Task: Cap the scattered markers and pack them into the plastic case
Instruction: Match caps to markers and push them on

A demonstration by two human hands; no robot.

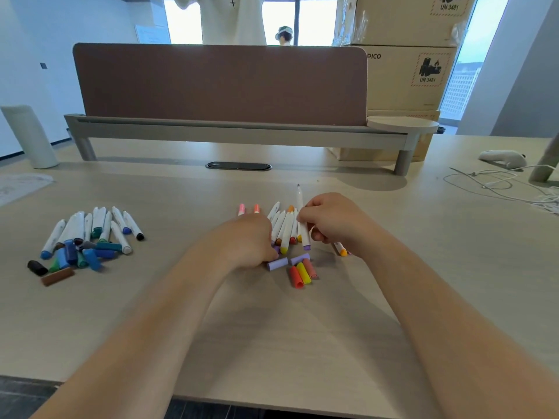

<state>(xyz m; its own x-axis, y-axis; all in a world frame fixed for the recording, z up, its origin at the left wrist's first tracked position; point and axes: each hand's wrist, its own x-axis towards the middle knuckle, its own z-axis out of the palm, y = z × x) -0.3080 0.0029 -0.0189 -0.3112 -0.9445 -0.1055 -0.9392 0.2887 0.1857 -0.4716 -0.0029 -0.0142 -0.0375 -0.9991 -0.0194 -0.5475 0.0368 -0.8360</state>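
My right hand (331,223) pinches a white marker (302,225) with a purple end, its bare tip pointing away from me. My left hand (248,240) rests curled on the desk at the left of a bunch of warm-coloured markers (286,228); its fingers reach toward a loose lilac cap (277,263), and what they hold is hidden. Beside that cap lie another lilac cap (300,257) and red, yellow and pink caps (301,273). Far left lies a pile of blue, green and black markers (96,226) with several loose caps (75,257). No plastic case is in view.
A brown desk divider (220,83) on a grey shelf stands behind the markers. A white cylinder (28,136) is at the back left. A white controller (503,158) and cables (496,182) lie at the right. Cardboard boxes (405,74) are stacked behind.
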